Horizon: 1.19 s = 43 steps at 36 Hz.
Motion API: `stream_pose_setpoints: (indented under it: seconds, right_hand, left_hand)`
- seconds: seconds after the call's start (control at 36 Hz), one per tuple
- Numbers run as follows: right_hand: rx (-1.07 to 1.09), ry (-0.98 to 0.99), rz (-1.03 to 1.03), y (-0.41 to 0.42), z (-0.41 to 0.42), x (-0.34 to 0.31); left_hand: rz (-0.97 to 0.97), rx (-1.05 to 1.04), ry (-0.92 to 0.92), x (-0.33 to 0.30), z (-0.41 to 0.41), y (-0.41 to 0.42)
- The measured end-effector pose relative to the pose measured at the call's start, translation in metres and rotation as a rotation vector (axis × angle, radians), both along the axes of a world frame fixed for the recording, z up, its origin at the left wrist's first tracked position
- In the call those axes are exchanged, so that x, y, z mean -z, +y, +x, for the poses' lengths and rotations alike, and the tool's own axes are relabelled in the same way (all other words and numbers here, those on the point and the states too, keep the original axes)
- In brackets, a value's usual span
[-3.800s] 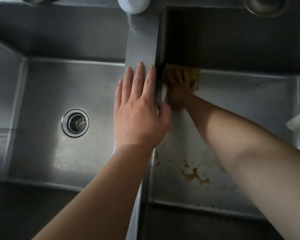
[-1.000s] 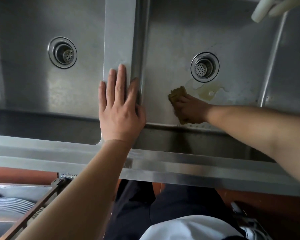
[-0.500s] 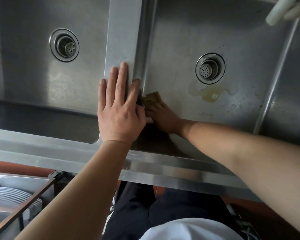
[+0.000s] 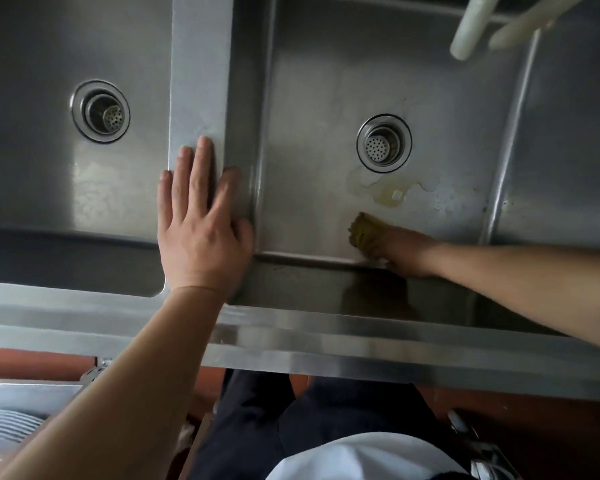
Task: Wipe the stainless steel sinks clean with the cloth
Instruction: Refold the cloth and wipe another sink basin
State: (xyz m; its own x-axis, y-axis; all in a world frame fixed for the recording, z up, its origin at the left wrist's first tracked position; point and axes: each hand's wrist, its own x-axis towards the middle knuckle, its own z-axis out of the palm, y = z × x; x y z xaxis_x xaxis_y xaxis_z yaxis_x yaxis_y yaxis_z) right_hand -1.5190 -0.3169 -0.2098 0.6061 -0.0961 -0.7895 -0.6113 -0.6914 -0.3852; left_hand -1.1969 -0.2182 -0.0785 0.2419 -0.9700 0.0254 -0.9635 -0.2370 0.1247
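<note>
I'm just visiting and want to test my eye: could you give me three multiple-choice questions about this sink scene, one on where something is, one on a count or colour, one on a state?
1. Where does the left hand rest?
A. on the divider between the sinks
B. in a drain
C. on the hoses

2. How many drains show?
A. one
B. two
C. four

3. What is the right hand doing?
A. hanging idle
B. gripping a hose
C. holding the cloth on the sink floor

Answers: 1 A, its straight fingers lie flat on the strip; 2 B, the left drain and the right drain; 3 C, the yellowish cloth is under its fingers near the puddle.
</note>
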Motion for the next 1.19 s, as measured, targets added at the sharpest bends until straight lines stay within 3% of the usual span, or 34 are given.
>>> stream_pose_setpoints:
  seconds: [0.14, 0.22, 0.31, 0.39, 0.56, 0.61, 0.67, 0.75, 0.83, 1.06, 1.19]
  right_hand:
    - [0.853, -0.061, 0.117, 0.002, 0.028, -0.029]
    - [1.058, -0.035, 0.177, 0.001, 0.021, -0.062]
    - [1.014, 0.103, 0.175, 0.007, -0.004, -0.098]
    - [0.975, 0.159, 0.024, 0.02, -0.043, -0.135]
    - [1.067, 0.045, -0.525, 0.056, -0.106, -0.179]
    - [1.165, 0.017, -0.509, 0.076, -0.107, -0.181]
    - [1.181, 0.1, -0.472, 0.097, -0.099, -0.176]
    - [1.128, 0.159, -0.628, 0.114, -0.087, -0.163]
    - [1.223, 0.134, -0.756, 0.115, -0.085, -0.153]
    - [1.225, -0.111, -0.987, 0.121, -0.087, -0.149]
    - [1.205, -0.116, -0.98, 0.121, -0.087, -0.147]
  left_hand:
    - [-0.019, -0.007, -0.007, 0.005, 0.001, 0.001]
    - [0.01, -0.01, -0.007, 0.001, -0.001, 0.0]
    - [0.098, -0.02, 0.001, -0.009, -0.006, -0.002]
    - [0.153, -0.02, 0.087, -0.022, -0.01, -0.004]
    - [-0.122, 0.11, 0.358, -0.037, -0.056, -0.016]
    - [0.045, 0.203, 0.56, -0.028, -0.081, -0.03]
    - [0.427, 0.319, 0.688, -0.012, -0.106, -0.046]
    - [0.95, 0.619, 0.457, 0.025, -0.138, -0.066]
    - [1.163, 0.732, 0.279, 0.056, -0.164, -0.084]
    - [0.999, 0.913, 0.226, 0.108, -0.205, -0.1]
    - [0.849, 1.222, 0.092, 0.135, -0.219, -0.092]
